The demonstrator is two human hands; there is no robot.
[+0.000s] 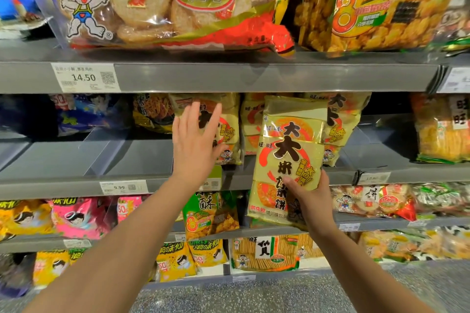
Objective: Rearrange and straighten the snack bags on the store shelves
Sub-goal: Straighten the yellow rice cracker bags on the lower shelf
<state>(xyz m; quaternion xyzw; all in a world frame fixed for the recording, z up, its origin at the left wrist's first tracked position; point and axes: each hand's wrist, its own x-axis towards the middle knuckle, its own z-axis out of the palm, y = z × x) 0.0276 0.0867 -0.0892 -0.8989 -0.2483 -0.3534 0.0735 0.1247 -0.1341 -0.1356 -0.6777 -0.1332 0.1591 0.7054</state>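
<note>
Facing grey store shelves (pixel 254 79) packed with snacks, I stood over a speckled floor (pixel 254 297). At centre frame my right hand (pixel 314 198) gripped a yellow rice-cracker bag (pixel 290 150) by its lower edge, while my left hand (pixel 195 142), fingers spread flat, pressed a matching shelved bag (pixel 229 119) just left of it.

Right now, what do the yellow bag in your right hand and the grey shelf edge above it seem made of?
The yellow bag, gripped by the right hand: thin printed plastic film, opaque, soft sheen; it creases and folds at the top. The shelf edge: probably grey painted metal, satin; straight rigid lip with even reflection, though plastic trim is possible.
</note>
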